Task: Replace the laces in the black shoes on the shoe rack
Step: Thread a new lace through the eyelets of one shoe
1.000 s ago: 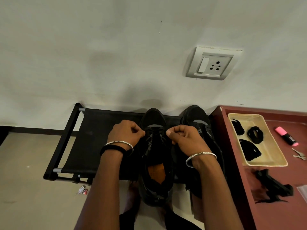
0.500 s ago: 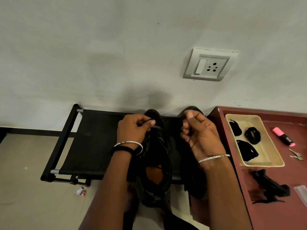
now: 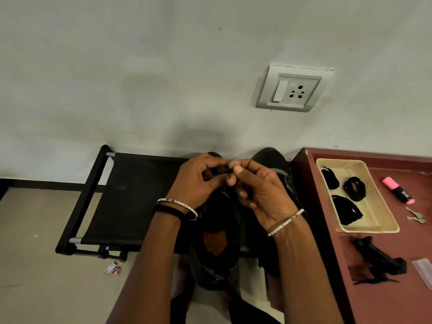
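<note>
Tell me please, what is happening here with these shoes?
A person works on one black shoe on the shoe rack. The left hand and right hand meet above its front, both pinching a black lace with the fingers. The second shoe stands beside it. Coiled laces lie in the tray on the red table.

Place: I'm in a home, by the look of it | Signs: low black fabric shoe rack (image 3: 131,202) against a plain painted wall (image 3: 117,66) | switch-and-socket plate (image 3: 292,90) low on it | maroon table (image 3: 374,300) beside me with keys (image 3: 416,217) and a pink highlighter (image 3: 397,190) | bare beige floor (image 3: 35,230)
</note>
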